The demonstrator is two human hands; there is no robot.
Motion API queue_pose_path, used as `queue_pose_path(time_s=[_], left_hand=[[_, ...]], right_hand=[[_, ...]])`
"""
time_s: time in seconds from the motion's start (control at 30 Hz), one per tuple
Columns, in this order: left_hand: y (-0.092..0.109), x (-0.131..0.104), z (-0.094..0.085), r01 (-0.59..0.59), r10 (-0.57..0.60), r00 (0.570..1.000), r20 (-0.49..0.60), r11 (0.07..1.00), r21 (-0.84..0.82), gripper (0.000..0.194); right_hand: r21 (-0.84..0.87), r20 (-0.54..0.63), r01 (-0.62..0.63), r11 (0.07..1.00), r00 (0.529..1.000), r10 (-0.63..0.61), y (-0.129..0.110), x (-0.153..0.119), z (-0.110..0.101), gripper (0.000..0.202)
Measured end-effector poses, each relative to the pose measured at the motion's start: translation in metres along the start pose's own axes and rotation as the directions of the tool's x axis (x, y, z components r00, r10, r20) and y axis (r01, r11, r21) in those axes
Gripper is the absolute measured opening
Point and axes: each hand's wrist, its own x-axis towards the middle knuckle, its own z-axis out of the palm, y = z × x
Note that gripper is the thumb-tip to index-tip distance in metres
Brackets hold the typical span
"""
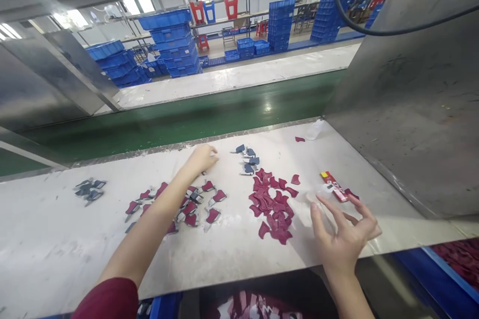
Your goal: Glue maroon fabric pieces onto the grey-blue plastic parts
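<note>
My left hand point(203, 158) hovers over the far middle of the white bench with its fingers curved and a little apart; nothing shows in it. Small dark red and grey parts point(213, 215) lie in a loose group below it, some hidden by my forearm. Right of that hand are several blue-grey parts point(250, 162). My right hand point(346, 234) is held above the bench at the right, thumb and fingers spread. A heap of curved dark red pieces point(275, 207) lies to its left. Just beyond its fingertips are a red packet point(335, 187) and one dark red piece point(352, 193).
A small blue-grey pile point(90, 190) lies far left. The green conveyor belt point(224, 104) runs behind the bench point(239, 264). A metal panel point(407, 104) stands at right. Below the front edge is a blue crate point(430, 279). Stacked blue crates point(172, 42) stand beyond.
</note>
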Motion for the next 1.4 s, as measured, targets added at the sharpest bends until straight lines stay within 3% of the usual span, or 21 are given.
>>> queue_pose_path(time_s=[0.07,0.13,0.2,0.27,0.37,0.47,0.57,0.7,0.77,0.87,1.0,1.13,1.4], left_hand=[[0.017,0.018,0.02,-0.059,0.059,0.998,-0.019,0.998,-0.01,0.033],[0.033,0.031,0.036,-0.118,0.118,0.993,-0.031,0.993,-0.022,0.035],[0.045,0.035,0.041,-0.167,0.166,0.986,-0.033,0.986,-0.027,0.025],[0.05,0.027,0.035,-0.196,0.195,0.98,-0.04,0.98,-0.025,0.018],[0.053,-0.014,0.016,-0.201,0.198,0.976,-0.091,0.979,-0.022,0.022],[0.06,-0.08,0.008,-0.169,0.158,0.967,-0.202,0.985,-0.04,0.03],[0.075,-0.144,0.031,-0.117,0.086,0.976,-0.198,0.982,-0.15,0.032],[0.092,-0.19,0.083,-0.033,-0.009,0.991,-0.13,0.948,-0.317,0.03],[0.094,-0.197,0.099,-0.01,-0.044,0.99,-0.134,0.926,-0.377,0.025],[0.09,-0.202,0.107,-0.029,-0.035,0.99,-0.133,0.891,-0.453,0.018],[0.086,-0.205,0.109,-0.078,-0.018,0.98,-0.198,0.882,-0.465,0.018],[0.088,-0.207,0.116,-0.098,-0.027,0.964,-0.266,0.89,-0.445,0.019],[0.089,-0.207,0.115,-0.11,-0.018,0.961,-0.277,0.891,-0.44,0.02]], right_hand=[[0.009,0.1,-0.007,1.0,0.995,0.006,0.004,0.001,0.004,0.024],[0.02,0.183,0.023,1.0,0.983,-0.027,0.007,-0.001,0.009,0.029],[0.028,0.23,0.056,0.998,0.971,-0.061,0.011,-0.003,0.014,0.035],[0.03,0.23,0.069,0.997,0.97,-0.074,0.015,-0.004,0.015,0.043],[0.068,0.125,0.079,0.995,0.988,-0.087,0.018,-0.005,0.012,0.049],[0.183,-0.067,0.119,0.976,0.992,-0.109,0.017,-0.01,0.006,0.054],[0.293,-0.115,0.091,0.952,0.992,-0.06,0.008,-0.02,0.002,0.044],[0.409,0.062,0.0,0.912,0.998,-0.028,-0.018,-0.03,-0.003,0.032],[0.44,0.184,-0.052,0.896,0.982,-0.033,-0.033,-0.034,-0.004,0.026],[0.478,0.271,-0.048,0.877,0.958,-0.095,-0.048,-0.037,-0.003,0.02],[0.477,0.282,0.032,0.879,0.941,-0.187,-0.052,-0.04,0.0,0.017],[0.441,0.299,0.031,0.897,0.937,-0.18,-0.051,-0.039,-0.001,0.015],[0.428,0.311,0.038,0.903,0.932,-0.187,-0.052,-0.037,0.001,0.012]])
